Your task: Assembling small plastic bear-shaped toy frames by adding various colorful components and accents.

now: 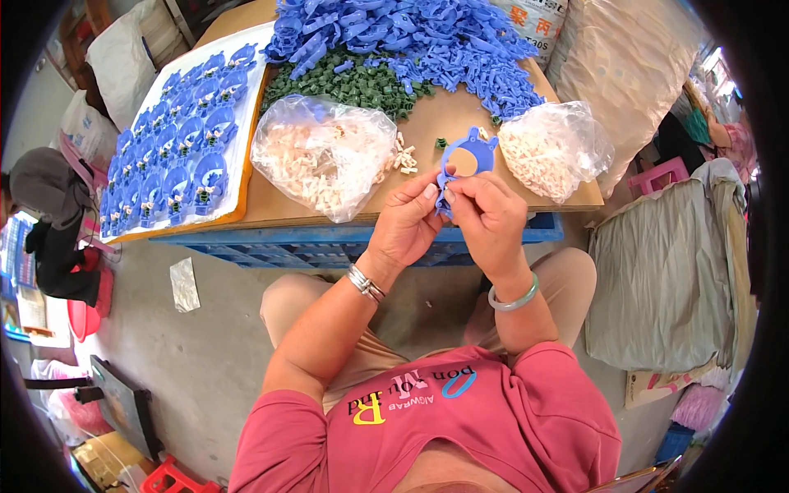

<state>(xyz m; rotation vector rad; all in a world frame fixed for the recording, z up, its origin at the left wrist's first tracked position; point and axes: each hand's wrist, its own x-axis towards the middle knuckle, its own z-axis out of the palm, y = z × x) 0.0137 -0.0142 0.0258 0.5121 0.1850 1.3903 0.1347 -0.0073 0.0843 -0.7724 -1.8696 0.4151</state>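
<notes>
Both hands meet over the near edge of the table around a blue plastic ring-shaped part [485, 146] with small ears on top. My left hand [404, 220] pinches its lower end between thumb and fingers. From the other side, my right hand [491, 215] grips the same end, fingers closed; any small piece between the fingertips is hidden. One dark green clip [441, 143] lies just left of the ring. Close by are loose cream pieces [404, 156], beside an open clear bag of cream pieces [325, 156].
A white tray [182, 78] at left carries rows of assembled blue parts. Heaps of blue parts [403, 37] and green clips [345, 86] cover the table's back. Another bag of cream pieces [551, 152] sits at right. A blue crate [312, 246] stands under the tabletop.
</notes>
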